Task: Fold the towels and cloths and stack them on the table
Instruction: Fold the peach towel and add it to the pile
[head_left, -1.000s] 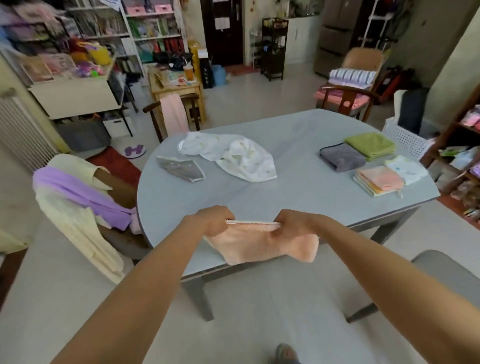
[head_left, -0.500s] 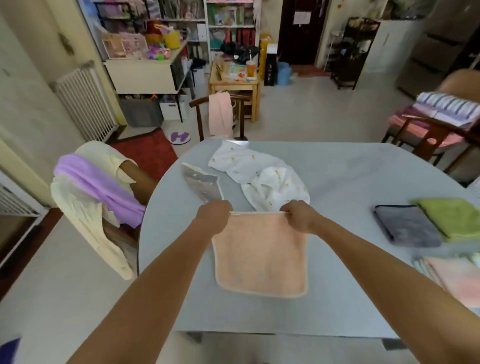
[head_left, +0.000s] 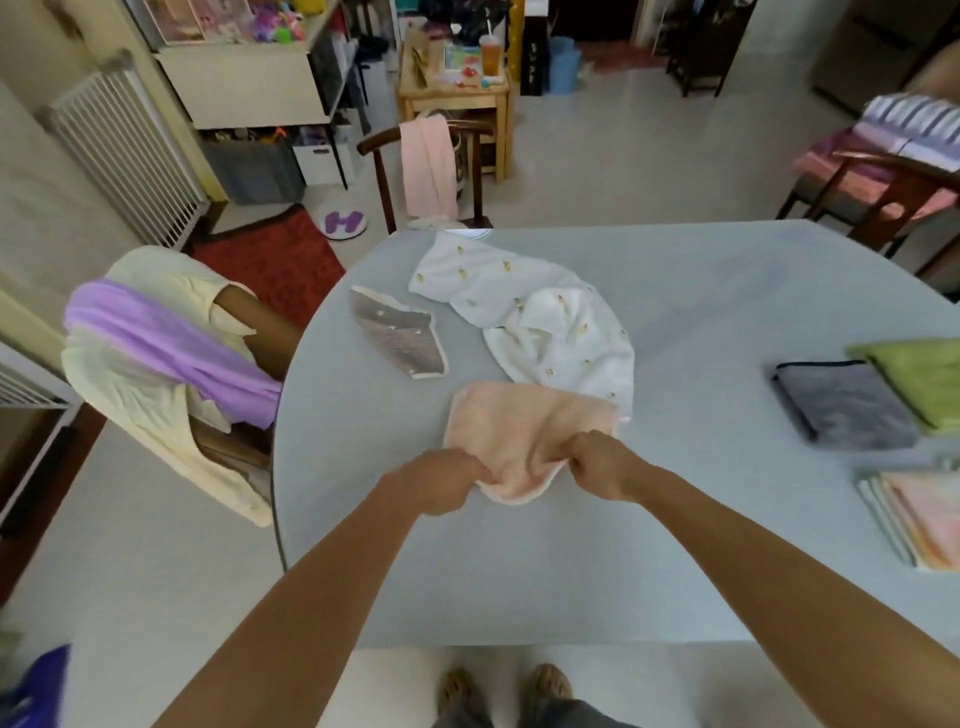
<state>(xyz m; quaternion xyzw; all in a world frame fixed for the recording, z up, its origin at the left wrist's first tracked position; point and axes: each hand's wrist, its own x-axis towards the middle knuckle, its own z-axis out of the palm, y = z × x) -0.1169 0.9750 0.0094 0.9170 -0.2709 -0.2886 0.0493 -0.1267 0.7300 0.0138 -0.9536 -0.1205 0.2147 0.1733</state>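
Note:
A peach towel (head_left: 519, 423) lies on the grey-blue table (head_left: 675, 545), bunched at its near edge. My left hand (head_left: 441, 480) pinches its near-left part and my right hand (head_left: 602, 465) pinches its near-right part. Beyond it lie a crumpled white printed cloth (head_left: 545, 322) and a small grey-brown cloth (head_left: 400, 338), both unfolded. At the right sit a folded grey towel (head_left: 841, 405), a folded green towel (head_left: 924, 379) and a stack of folded pink and pale cloths (head_left: 919, 514).
A chair at the left carries a yellow and a purple cloth (head_left: 156, 343). A chair at the table's far edge has a pink towel (head_left: 428, 166) over its back. Another chair (head_left: 883, 171) with striped cushions stands at the far right. My feet (head_left: 506, 686) are at the table's near edge.
Earlier I held the peach towel by its top corners in front of the table. It now lies on the table, and my hands have moved to its near edge, bunching it.

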